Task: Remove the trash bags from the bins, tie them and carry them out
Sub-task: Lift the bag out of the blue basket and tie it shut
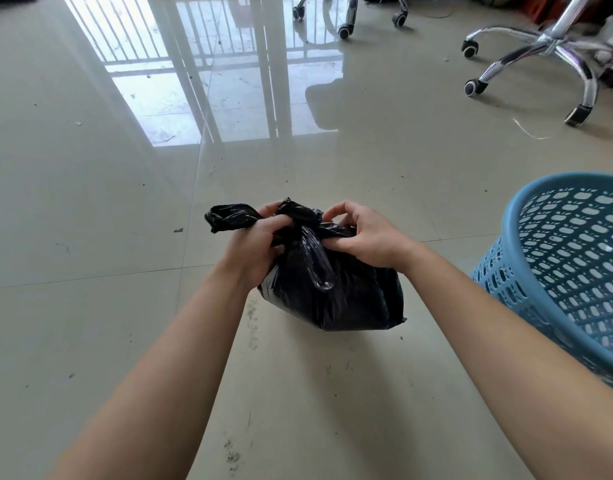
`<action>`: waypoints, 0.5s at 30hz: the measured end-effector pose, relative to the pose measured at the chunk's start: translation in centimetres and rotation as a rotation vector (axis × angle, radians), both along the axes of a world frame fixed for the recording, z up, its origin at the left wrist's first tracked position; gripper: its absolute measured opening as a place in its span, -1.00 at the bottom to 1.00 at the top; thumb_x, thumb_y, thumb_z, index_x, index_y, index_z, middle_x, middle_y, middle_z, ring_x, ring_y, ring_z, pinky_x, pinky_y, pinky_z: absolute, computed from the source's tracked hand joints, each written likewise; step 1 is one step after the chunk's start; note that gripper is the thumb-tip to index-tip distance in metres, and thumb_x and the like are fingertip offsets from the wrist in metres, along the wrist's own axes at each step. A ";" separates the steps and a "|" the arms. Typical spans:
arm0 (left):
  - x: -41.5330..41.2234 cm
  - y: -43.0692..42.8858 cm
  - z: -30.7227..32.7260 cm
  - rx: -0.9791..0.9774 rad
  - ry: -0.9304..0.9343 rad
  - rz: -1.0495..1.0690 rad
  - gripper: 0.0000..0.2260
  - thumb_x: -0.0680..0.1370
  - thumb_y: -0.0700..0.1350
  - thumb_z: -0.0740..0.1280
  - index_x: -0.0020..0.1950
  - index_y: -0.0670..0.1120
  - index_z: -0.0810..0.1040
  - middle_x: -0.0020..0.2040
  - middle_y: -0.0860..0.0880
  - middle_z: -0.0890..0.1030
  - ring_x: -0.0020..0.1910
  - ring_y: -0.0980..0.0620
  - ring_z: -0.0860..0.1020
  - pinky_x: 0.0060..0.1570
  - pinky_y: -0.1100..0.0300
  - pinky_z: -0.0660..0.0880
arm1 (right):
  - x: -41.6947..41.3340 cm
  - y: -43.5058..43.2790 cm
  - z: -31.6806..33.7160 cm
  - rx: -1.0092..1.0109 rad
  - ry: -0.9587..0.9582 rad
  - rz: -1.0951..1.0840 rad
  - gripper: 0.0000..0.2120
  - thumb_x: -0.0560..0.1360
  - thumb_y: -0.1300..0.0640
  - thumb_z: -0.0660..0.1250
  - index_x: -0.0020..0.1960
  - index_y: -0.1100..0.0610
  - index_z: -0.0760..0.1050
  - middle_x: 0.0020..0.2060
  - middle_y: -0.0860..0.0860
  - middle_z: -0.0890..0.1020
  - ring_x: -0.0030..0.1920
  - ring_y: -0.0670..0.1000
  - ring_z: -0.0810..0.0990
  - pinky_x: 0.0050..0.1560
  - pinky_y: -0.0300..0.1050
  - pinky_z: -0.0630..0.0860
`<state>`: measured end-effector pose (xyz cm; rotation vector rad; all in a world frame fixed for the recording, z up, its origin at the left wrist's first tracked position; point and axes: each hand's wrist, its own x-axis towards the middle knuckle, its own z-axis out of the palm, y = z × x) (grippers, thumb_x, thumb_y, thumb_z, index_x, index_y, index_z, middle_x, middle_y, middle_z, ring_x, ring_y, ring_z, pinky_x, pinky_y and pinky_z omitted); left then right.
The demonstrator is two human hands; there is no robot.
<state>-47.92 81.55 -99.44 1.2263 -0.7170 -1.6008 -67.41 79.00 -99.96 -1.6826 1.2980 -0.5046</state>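
Observation:
A full black trash bag (346, 299) sits on the tiled floor in the middle of the head view. Its top is gathered into twisted ends. My left hand (253, 247) grips one twisted end, which sticks out to the left of my fist. My right hand (363, 237) pinches the bag's plastic at the neck, on the right side. A knot-like bunch of plastic lies between the two hands. A blue perforated plastic bin (526, 271) lies tilted at the right edge, apart from the bag, with no bag in it.
Glossy beige floor tiles (90, 220) stretch all around, with small bits of dirt. A chrome swivel-chair base on castors (547, 43) stands at the back right. Another chair's castors (346, 29) show at the top centre.

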 end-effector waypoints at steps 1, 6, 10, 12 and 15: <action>0.1 0.1 0.0 -0.007 0.030 -0.036 -0.81 0.58 -0.31 0.26 0.11 -0.09 0.56 -0.08 -0.05 0.71 -0.23 0.09 0.67 -0.39 0.35 0.48 | -0.1 0.0 -0.1 -0.001 0.012 0.001 -0.65 0.45 0.10 0.50 0.18 0.00 0.50 -0.11 -0.03 0.59 -0.17 -0.02 0.60 -0.03 -0.13 0.55; 0.0 0.2 -0.4 0.018 0.079 -0.061 -0.80 0.55 -0.30 0.22 -0.11 -0.07 0.58 -0.21 0.02 0.67 -0.31 0.15 0.60 -0.33 0.31 0.45 | -0.4 0.2 -0.4 -0.013 0.005 0.039 -0.67 0.43 0.15 0.48 0.14 -0.06 0.51 -0.13 -0.02 0.58 -0.10 0.11 0.64 0.06 0.02 0.58; -0.3 0.1 -1.0 0.010 0.096 -0.018 -0.97 0.54 -0.17 0.38 -0.10 -0.08 0.58 -0.16 -0.03 0.63 -0.14 0.06 0.61 -0.06 0.19 0.47 | -0.5 0.4 -0.9 0.019 -0.025 0.064 -0.71 0.41 0.17 0.52 0.02 -0.13 0.55 -0.13 -0.01 0.54 -0.15 0.11 0.58 0.06 0.01 0.56; -0.6 0.0 -1.3 0.005 0.075 0.041 -0.88 0.53 -0.25 0.38 -0.16 -0.06 0.56 -0.23 -0.01 0.62 -0.22 0.07 0.60 -0.15 0.22 0.46 | -0.6 0.3 -1.3 0.032 -0.041 0.068 -0.71 0.39 0.17 0.54 -0.06 -0.18 0.56 -0.14 -0.01 0.53 -0.17 0.01 0.54 0.00 -0.06 0.54; -0.6 -0.3 -1.8 -0.011 0.075 0.127 -0.73 0.50 -0.43 0.31 -0.22 -0.06 0.51 -0.30 0.02 0.62 -0.29 0.07 0.59 -0.26 0.26 0.50 | -0.7 0.3 -1.3 0.097 -0.072 0.076 -0.75 0.41 0.23 0.52 -0.05 -0.08 0.59 -0.17 0.00 0.55 -0.19 -0.03 0.53 -0.04 -0.16 0.50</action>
